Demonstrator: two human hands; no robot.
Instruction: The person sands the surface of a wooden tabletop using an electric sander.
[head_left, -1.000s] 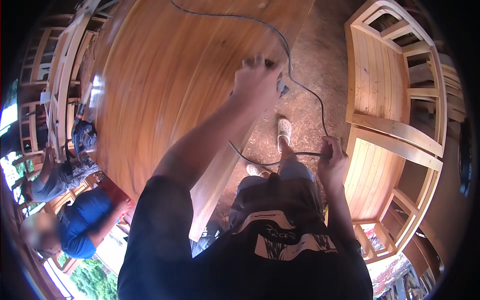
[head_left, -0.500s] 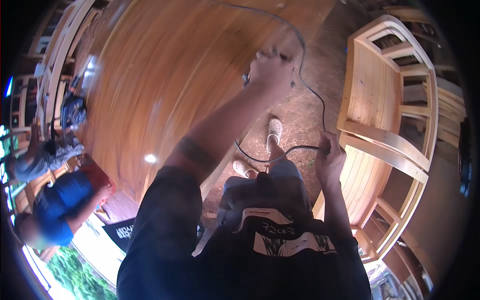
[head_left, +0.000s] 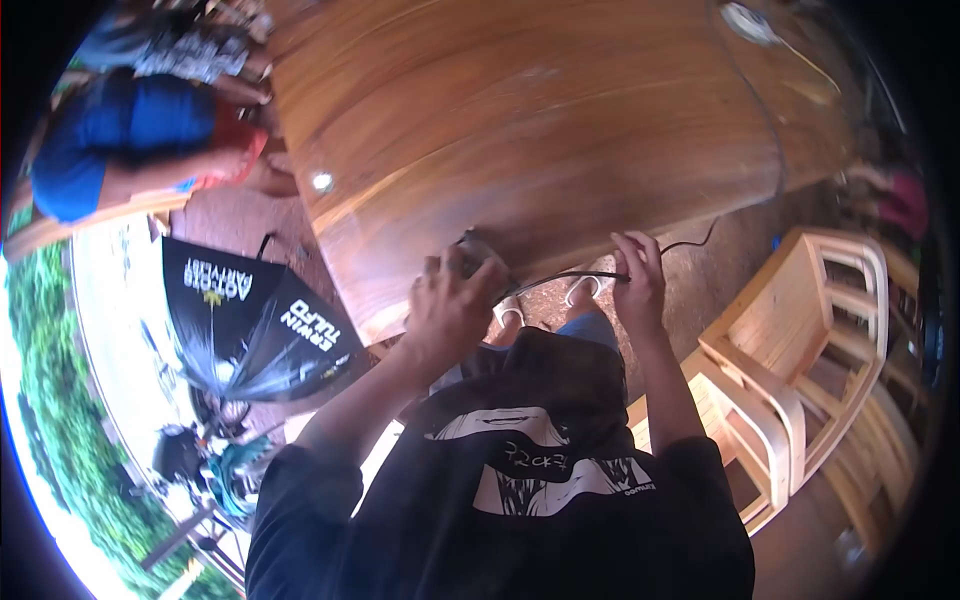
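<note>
My left hand [head_left: 450,305] is closed around a dark, hand-sized corded power tool [head_left: 483,252], at the near edge of a wide, varnished wooden tabletop [head_left: 560,110]. My fingers cover most of the tool, so its exact kind is unclear. A black power cord [head_left: 570,275] runs from beside the tool to my right hand [head_left: 640,275], which pinches it just off the table edge. Beyond that hand the cord goes on to the right and up across the tabletop.
Wooden chairs [head_left: 780,310] stand on the right. A black umbrella [head_left: 250,310] lies open at left, near a parked motorcycle [head_left: 210,465]. A person in blue [head_left: 140,130] bends by the table's left end. A pale object [head_left: 748,22] lies on the table's far right.
My view has turned, bringing the umbrella and the table's near left corner into sight. My left hand has come back from far along the table edge with the tool. My right hand still holds the cord.
</note>
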